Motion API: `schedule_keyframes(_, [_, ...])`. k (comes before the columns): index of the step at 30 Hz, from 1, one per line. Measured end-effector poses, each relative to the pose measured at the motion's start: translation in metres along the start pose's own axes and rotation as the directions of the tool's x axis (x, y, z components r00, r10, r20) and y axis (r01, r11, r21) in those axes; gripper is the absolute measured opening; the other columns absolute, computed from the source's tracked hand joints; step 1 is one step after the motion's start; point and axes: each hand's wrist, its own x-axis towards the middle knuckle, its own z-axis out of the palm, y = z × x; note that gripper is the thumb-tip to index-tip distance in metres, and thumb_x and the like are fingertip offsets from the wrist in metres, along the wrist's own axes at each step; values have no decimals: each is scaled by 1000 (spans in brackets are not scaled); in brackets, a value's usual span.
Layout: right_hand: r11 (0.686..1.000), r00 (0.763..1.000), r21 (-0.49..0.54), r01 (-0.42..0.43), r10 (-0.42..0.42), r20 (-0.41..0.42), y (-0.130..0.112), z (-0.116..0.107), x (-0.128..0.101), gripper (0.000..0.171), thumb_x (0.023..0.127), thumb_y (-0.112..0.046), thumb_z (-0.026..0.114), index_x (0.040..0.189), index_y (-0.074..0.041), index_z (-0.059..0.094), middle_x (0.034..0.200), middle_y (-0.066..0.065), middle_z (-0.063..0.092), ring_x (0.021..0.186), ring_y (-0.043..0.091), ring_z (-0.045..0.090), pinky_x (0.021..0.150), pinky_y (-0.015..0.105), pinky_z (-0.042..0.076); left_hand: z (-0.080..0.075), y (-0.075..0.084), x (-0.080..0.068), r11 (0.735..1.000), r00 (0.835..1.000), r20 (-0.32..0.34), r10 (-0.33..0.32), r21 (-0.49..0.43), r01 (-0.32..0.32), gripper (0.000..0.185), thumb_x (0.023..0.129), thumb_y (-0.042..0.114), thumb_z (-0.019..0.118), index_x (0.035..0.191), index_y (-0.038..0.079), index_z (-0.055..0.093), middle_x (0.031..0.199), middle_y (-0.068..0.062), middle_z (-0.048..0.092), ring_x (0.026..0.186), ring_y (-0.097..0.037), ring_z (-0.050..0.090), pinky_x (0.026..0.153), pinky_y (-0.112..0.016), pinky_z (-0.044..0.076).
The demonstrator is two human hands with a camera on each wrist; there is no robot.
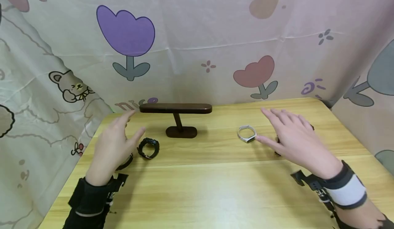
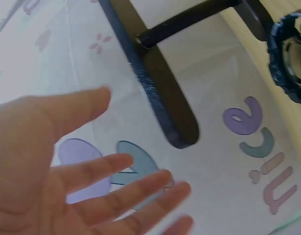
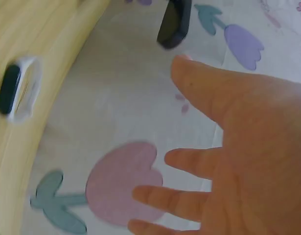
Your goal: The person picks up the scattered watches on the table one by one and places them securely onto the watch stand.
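A dark wooden T-shaped stand (image 1: 176,119) (image 2: 155,83) is at the back of the wooden table (image 1: 215,184). A black watch (image 1: 148,148) (image 2: 289,56) lies left of the stand's foot. A white band (image 1: 247,134) (image 3: 19,88) lies to the right. My left hand (image 1: 115,143) (image 2: 77,176) hovers open above the table, just left of the black watch, and another dark band (image 1: 124,163) peeks out under it. My right hand (image 1: 292,136) (image 3: 228,147) hovers open with spread fingers, its thumb close to the white band. A dark object (image 1: 311,127) is mostly hidden beneath it.
A printed curtain (image 1: 197,40) with tulips and bears hangs close behind the table and wraps around both sides. Both wrists carry strapped cameras (image 1: 307,181). The table's front half is bare wood.
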Motion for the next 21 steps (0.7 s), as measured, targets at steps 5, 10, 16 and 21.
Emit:
schedule_keyframes(5, [991, 996, 110, 78, -74, -43, -21, 2, 22, 79, 103, -58, 65, 164, -13, 44, 157, 22, 58, 139, 49, 57, 113, 75, 39, 5, -9, 18, 994, 997, -72, -9, -112, 0, 55, 105, 35, 71, 147, 1, 60, 119, -28, 76, 102, -48, 76, 80, -62, 60])
schedule_keyframes(10, [959, 990, 247, 137, -124, -69, -38, 13, 57, 63, 105, -45, 68, 154, -8, 56, 153, 16, 63, 132, 38, 66, 108, 63, 52, 12, -17, 34, 979, 996, -78, -42, -203, 26, 51, 106, 37, 68, 142, 0, 63, 113, -26, 78, 98, -44, 77, 78, -57, 62])
schedule_keyframes(16, [904, 991, 406, 131, -127, -37, -51, 30, 92, 58, 106, -40, 68, 151, -6, 58, 148, 14, 67, 134, 35, 65, 112, 57, 52, 21, -21, 45, 963, 995, -52, -84, -261, 67, 53, 107, 43, 65, 140, 2, 66, 116, -24, 78, 102, -42, 76, 82, -53, 61])
schedule_keyframes(21, [867, 991, 481, 128, -122, -44, -56, 40, 108, 55, 105, -37, 69, 149, -6, 60, 143, 15, 70, 131, 33, 68, 112, 53, 53, 25, -21, 49, 961, 995, -55, -82, -267, 65, 52, 108, 43, 64, 138, 0, 68, 116, -24, 78, 101, -41, 76, 80, -51, 61])
